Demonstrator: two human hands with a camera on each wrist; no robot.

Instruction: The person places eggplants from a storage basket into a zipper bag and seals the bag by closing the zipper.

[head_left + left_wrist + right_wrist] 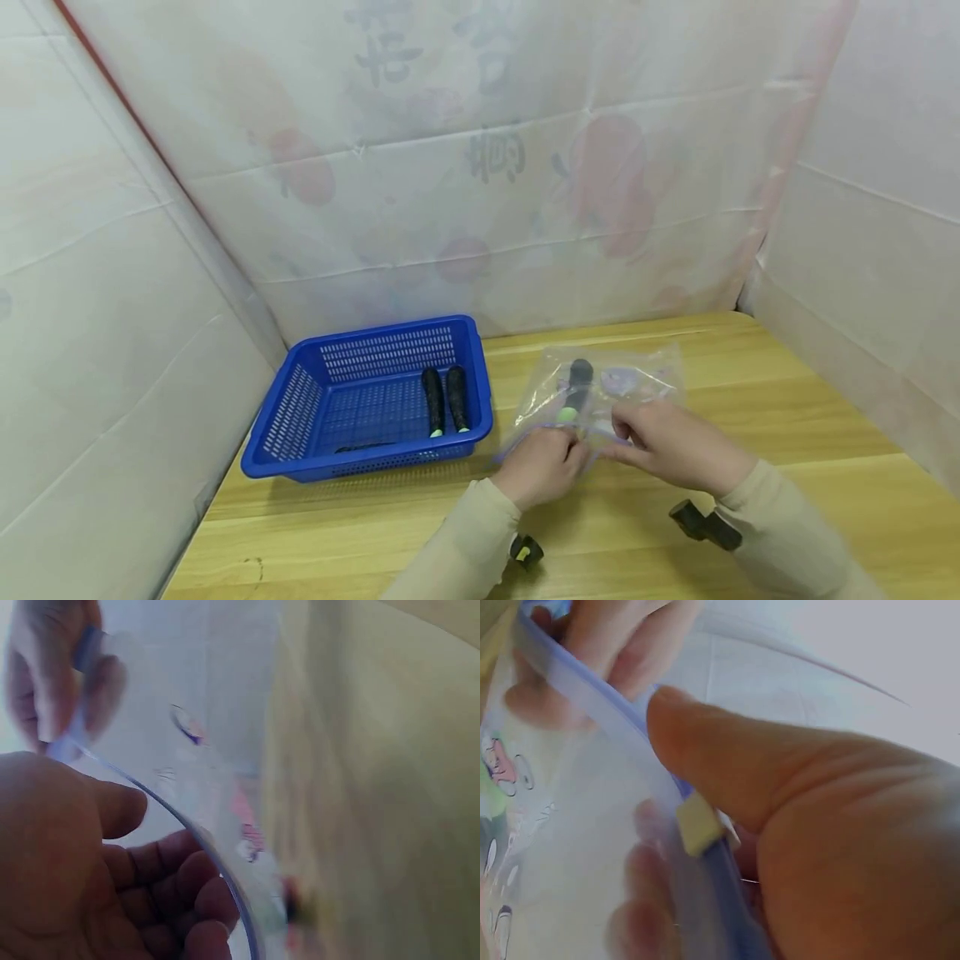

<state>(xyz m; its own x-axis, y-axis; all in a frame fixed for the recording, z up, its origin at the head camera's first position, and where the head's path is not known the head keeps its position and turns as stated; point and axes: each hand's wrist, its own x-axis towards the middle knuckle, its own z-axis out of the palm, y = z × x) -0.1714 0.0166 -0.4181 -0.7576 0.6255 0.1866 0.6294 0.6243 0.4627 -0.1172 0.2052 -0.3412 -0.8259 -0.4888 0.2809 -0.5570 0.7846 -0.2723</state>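
Note:
A clear zip bag (551,371) with cartoon prints lies in front of both hands, its blue-purple zip edge (180,816) facing the person. Inside it is a dark, long eggplant-like vegetable (580,382) with a pale green end. My left hand (543,467) grips the zip edge on the left, fingers curled at the strip. To its right, my right hand (678,446) pinches the same edge; in the right wrist view its thumb (697,742) lies by a whitish slider (699,825), with its other fingers seen blurred through the film.
On the left stands a blue slotted basket (255,454). Two more dark vegetables (433,400) lie at its right side, and another dark one (363,447) shows low behind the front rim. A printed cloth (450,208) walls the back of the wooden table (360,517).

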